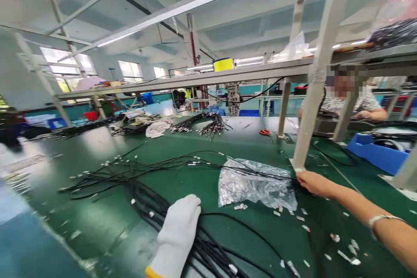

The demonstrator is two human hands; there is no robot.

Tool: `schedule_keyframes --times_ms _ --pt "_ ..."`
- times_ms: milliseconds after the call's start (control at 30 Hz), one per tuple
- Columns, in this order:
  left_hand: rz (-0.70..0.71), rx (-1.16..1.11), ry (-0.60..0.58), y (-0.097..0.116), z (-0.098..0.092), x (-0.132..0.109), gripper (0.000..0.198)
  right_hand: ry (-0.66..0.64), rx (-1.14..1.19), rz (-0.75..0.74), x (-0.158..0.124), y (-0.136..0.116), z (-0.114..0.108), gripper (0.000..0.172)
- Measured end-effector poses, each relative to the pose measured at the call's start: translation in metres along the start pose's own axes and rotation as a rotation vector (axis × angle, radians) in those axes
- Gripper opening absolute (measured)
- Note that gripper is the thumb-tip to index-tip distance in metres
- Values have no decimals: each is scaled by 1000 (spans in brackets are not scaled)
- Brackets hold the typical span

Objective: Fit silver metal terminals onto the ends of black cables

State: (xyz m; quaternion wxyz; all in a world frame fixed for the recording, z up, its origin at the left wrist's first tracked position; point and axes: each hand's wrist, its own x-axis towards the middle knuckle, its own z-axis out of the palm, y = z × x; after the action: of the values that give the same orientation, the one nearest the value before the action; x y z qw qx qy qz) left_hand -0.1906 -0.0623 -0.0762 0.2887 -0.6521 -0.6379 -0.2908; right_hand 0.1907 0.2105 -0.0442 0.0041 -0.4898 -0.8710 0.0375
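Note:
My left hand (180,226), in a white glove with a yellow cuff edge, is closed over a thick bundle of black cables (148,200) low on the green table. Its thumb and the cables beneath the palm are hidden. My right hand (311,183), bare and with a bracelet at the wrist, is shut on several thin black cables (257,172) near the foot of a shelf post. These cables stretch left across the table, with small white tags on them. They pass over a clear plastic bag (234,186) of small pale pieces.
White tags (352,249) lie scattered at the right. Behind are a curved cable bundle (206,117), a pale cloth (159,127) and orange-handled scissors (264,132). A shelf post (308,126) rises beside my right hand. A blue bin (374,152) and a seated person are beyond.

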Motion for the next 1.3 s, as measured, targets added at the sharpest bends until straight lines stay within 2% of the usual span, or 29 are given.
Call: schedule_keyframes --times_ms 167,267,333,467,567,667,833,933,1033,1167,1233,1300 --pt "-139 -61 -115 9 -8 -1 25 110 109 35 -17 7 -4 32" --pt "-237 -145 -146 9 -11 0 25 226 180 103 -37 -1 -17 25" --pt "-293 -208 -155 7 -13 0 27 241 246 108 -56 -18 -25 20" --pt "-355 -331 -159 4 -12 3 31 81 374 -28 -105 -77 -28 29" --pt "-374 -394 -147 4 -10 6 33 -86 371 -117 -134 -124 -19 25" --pt "-389 -412 -112 3 -10 7 34 -150 321 -115 -147 -148 -8 20" --pt "-516 -323 12 -4 -18 0 36 -91 216 -86 -143 -152 6 17" --pt "-589 -234 56 -5 -20 -4 35 -63 287 -170 -134 -167 14 17" --pt "-532 -177 -2 1 -19 -7 29 -88 380 -282 -127 -201 24 24" --pt "-453 -124 -95 9 -15 -11 24 -132 348 -311 -113 -245 40 17" --pt "-459 -104 -103 9 -13 -14 26 -76 332 -310 -105 -257 41 18" --pt "-458 -99 -108 7 -12 -17 30 31 399 -262 -101 -262 32 20"
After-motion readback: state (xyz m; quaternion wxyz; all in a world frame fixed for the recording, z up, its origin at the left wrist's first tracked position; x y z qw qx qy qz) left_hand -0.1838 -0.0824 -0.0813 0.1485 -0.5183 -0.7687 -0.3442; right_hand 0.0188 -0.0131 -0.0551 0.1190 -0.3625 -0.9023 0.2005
